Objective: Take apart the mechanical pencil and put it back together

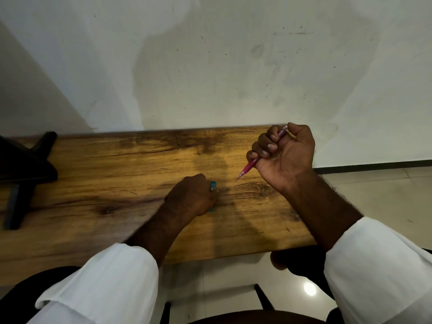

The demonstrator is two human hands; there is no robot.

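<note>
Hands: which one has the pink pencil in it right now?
The right hand, raised above the wooden table, has its grip closed around the pink mechanical pencil, tip pointing down-left. The left hand rests low on the table over a small teal item.

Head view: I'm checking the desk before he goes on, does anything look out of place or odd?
Nothing stands out. The right hand grips the pink mechanical pencil, tip down over the brown wooden table; the left hand rests on a small teal object.
</note>
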